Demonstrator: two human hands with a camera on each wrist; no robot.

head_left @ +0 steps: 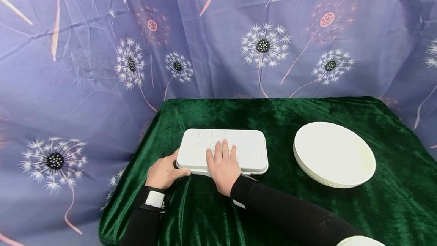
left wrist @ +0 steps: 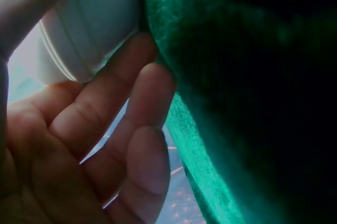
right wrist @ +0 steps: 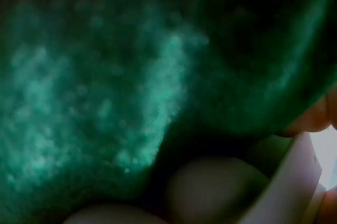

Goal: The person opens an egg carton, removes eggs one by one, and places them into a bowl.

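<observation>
A white lidded box (head_left: 250, 149), oblong with rounded corners and faint round shapes on its lid, lies on the green velvet cloth. My left hand (head_left: 164, 171) holds its near left corner, the thumb along the front side. In the left wrist view, the fingers (left wrist: 87, 116) curve beside the box's rounded end (left wrist: 87, 21). Palm down, my right hand (head_left: 223, 168) rests on the lid with its fingers spread and straight. What the box holds is hidden. The right wrist view is dark and blurred, mostly cloth, with pale rounded shapes low in it.
A stack of white oval plates or trays (head_left: 334, 155) sits to the right of the box. Green velvet cloth (head_left: 225, 113) covers the table and drapes over its left edge. Behind hangs a purple curtain (head_left: 218, 48) with dandelion prints. Another pale rim (head_left: 358, 241) shows at the bottom right.
</observation>
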